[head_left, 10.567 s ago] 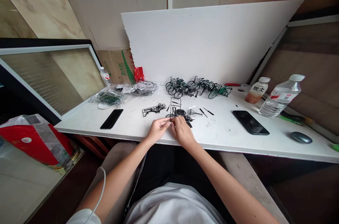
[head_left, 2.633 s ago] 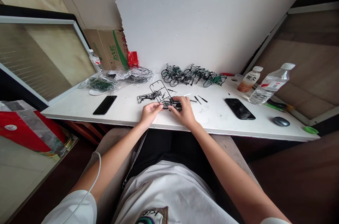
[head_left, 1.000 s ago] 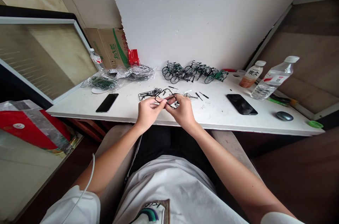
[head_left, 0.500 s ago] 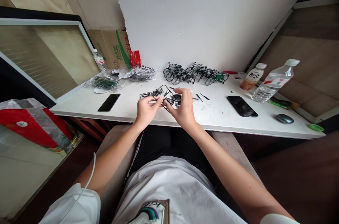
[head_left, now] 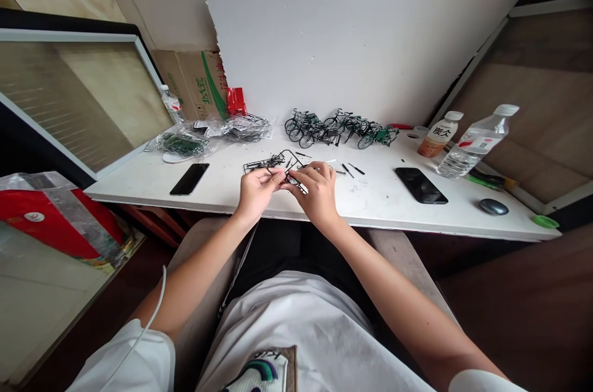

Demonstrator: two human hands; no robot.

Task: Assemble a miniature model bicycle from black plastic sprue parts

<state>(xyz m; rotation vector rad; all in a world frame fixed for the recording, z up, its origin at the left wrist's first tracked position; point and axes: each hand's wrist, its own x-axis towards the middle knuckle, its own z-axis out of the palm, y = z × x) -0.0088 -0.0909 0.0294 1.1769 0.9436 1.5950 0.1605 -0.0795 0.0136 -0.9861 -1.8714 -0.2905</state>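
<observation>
Near the table's front edge both my hands meet around a black plastic parts frame (head_left: 291, 156) of thin bars. My left hand (head_left: 256, 191) pinches its lower left side between thumb and fingers. My right hand (head_left: 319, 189) is closed on the frame's right part, its fingers curled over and hiding much of it. Behind my left hand lies another black parts frame (head_left: 264, 163). Small loose black parts (head_left: 356, 168) are scattered right of my right hand. Several small model bicycles (head_left: 319, 129), black and green, stand at the back of the table.
Clear plastic bags (head_left: 183, 142) of parts lie at the back left. A phone (head_left: 189, 179) is on the left, another phone (head_left: 420, 185) on the right, near a mouse (head_left: 493, 207). A brown-drink bottle (head_left: 440, 134) and a water bottle (head_left: 477, 142) stand at the right.
The fingers of my right hand have come down and curled over the parts frame, covering the round parts seen before. My left hand stays in nearly the same pinch.
</observation>
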